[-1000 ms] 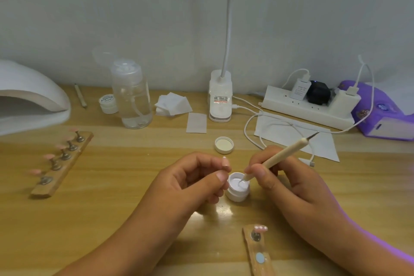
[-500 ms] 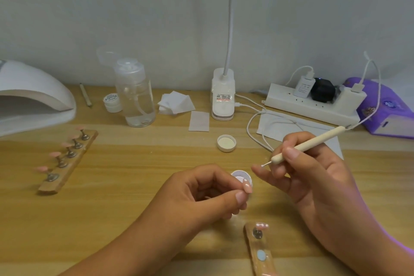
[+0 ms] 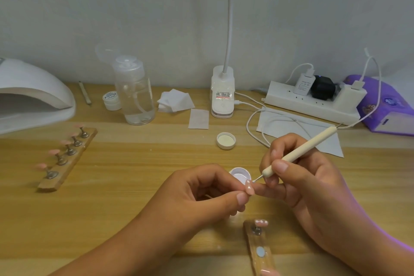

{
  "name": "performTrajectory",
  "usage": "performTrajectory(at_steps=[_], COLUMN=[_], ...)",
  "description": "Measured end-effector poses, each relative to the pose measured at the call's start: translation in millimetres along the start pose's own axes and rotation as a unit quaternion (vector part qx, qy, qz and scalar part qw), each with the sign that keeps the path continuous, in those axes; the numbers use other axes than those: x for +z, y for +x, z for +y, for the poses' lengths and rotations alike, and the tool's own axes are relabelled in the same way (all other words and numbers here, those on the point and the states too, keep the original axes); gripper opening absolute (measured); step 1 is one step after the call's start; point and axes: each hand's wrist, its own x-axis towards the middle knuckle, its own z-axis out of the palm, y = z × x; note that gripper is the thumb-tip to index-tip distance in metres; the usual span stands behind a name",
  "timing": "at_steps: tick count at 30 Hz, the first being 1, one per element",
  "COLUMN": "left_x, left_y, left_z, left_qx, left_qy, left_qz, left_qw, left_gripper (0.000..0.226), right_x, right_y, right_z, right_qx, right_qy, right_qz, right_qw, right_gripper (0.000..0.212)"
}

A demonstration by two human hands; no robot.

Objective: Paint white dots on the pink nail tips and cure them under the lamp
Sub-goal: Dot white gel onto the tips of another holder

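Lower centre: left hand [image 3: 201, 192] pinches a pink nail tip [image 3: 249, 188]; right hand [image 3: 313, 184] grips a cream dotting pen [image 3: 302, 152] touching it. The tips on the wooden rack [image 3: 66, 171] at left seem undotted.

Bright, even light — soft shadows, wide-angle bending, edges slightly blurred.

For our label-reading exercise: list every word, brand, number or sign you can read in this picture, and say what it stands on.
No text can be read for certain.
Small jar lid: script lettering, blurred.
Lamp base sticker: red print, too small.
White charger: grey print, too small.
Purple pack: markings blurred.
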Motion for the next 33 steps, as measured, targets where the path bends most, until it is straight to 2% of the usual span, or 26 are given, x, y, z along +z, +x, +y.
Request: performTrajectory(at_steps=[6,17,33], left_x=[0.3,-0.9,0.4], left_y=[0.3,0.6,0.3], left_z=[0.6,-1.5,0.3], left_qx=[0.003,0.007,0.002], left_qy=[0.009,0.017,0.023], left_qz=[-0.004,-0.006,-0.004], left_qw=[1.000,1.000,1.000], left_gripper=[0.009,0.016,0.007], right_x=[0.4,-0.6,-3.3], right_y=[-0.7,-1.2,-0.3], right_z=[-0.1,1.0,1.9], right_qx=[-0.001,-0.001,-0.003], right_qy=[-0.019,-0.026,-0.022], right_qz=[-0.004,-0.014,-0.032], right_qw=[1.000,1.000,0.999], right_gripper=[0.013,0.006,0.004])
